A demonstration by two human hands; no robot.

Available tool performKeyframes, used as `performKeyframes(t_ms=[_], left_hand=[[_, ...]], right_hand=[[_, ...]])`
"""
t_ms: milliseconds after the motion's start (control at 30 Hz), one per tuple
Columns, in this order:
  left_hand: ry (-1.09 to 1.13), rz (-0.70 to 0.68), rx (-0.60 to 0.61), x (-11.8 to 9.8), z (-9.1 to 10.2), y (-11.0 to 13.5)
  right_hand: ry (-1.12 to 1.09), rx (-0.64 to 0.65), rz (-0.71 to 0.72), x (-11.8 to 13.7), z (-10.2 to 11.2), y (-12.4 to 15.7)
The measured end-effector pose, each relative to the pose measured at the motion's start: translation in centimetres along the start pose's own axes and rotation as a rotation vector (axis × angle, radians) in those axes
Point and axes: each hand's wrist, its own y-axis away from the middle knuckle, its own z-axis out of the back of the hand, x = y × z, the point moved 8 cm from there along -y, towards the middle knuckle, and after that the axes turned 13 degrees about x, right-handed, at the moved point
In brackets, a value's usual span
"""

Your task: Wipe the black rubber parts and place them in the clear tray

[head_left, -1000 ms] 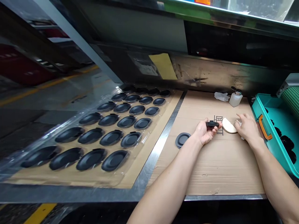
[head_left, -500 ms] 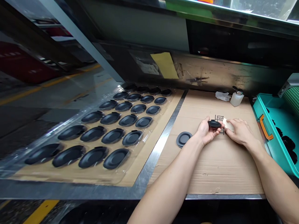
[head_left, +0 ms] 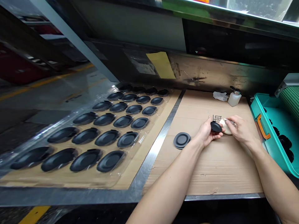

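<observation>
My left hand [head_left: 206, 133] holds a small black round plastic part [head_left: 216, 127] with a tab on its edge, its face tilted toward me. Close beside it on the right, my right hand [head_left: 238, 129] has its thumb and fingers closed on a cream-coloured pad [head_left: 224, 123], possibly a folded cloth; its exact kind is unclear. Pad and part are very near each other, and I cannot tell if they touch. Left of my hands, a dark grey round disc [head_left: 181, 140] lies on the cardboard sheet [head_left: 207, 168]. It seems to be stacked on another.
A clear plastic tray [head_left: 118, 179] at left carries rows of black round parts. A turquoise bin [head_left: 254, 104] with an orange handle [head_left: 263, 127] stands right, black pieces inside. Behind are a dispenser bottle [head_left: 234, 98] and a crumpled white wipe [head_left: 220, 96].
The black part has turned in my left hand from nearly edge-on to showing its face. My right fingers have drawn up and pinch the cream pad. The view has shifted slightly.
</observation>
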Motion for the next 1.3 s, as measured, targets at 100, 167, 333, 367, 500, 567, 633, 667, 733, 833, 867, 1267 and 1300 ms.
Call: performKeyframes(t_ms=[100,167,333,367,500,567,633,667,733,833,867,1267,1300], left_hand=[[-0.135,-0.056,-0.031,0.2,-0.5,0.0],[-0.204,-0.091,-0.046,0.4,-0.7,-0.1],[-0.326,-0.107,-0.074,0.8,-0.5,-0.3],[-0.350,-0.108,-0.082,0.8,-0.5,-0.3],[-0.435,-0.102,-0.086,0.8,-0.5,-0.4],[-0.463,-0.097,-0.087,0.9,-0.4,-0.5],[-0.494,-0.096,-0.093,0.9,-0.3,-0.7],[-0.508,-0.096,-0.098,0.9,-0.2,-0.7],[-0.521,-0.101,-0.105,0.9,-0.1,-0.8],[-0.523,-0.105,-0.110,0.9,-0.2,-0.8],[-0.524,-0.106,-0.109,0.8,-0.2,-0.7],[-0.585,-0.067,-0.122,0.8,-0.4,-0.5],[-0.595,-0.063,-0.123,0.8,-0.4,-0.5]], right_hand=[[-0.021,-0.017,0.098,1.7,-1.0,0.0],[0.047,0.009,0.095,2.1,-1.8,0.0],[0.307,0.100,0.041,2.7,-2.5,0.2],[0.355,0.113,0.039,2.9,-2.4,0.2],[0.481,0.165,0.075,3.6,-2.4,0.3],[0.513,0.178,0.091,3.8,-2.6,0.3],[0.528,0.175,0.098,3.9,-2.7,0.3],[0.531,0.168,0.101,3.9,-2.7,0.2],[0.536,0.150,0.104,4.1,-2.7,0.2],[0.548,0.127,0.100,4.3,-2.4,0.3],[0.552,0.121,0.097,4.3,-2.3,0.3],[0.420,0.061,0.103,4.0,-1.8,0.5],[0.413,0.061,0.106,3.9,-1.9,0.4]])
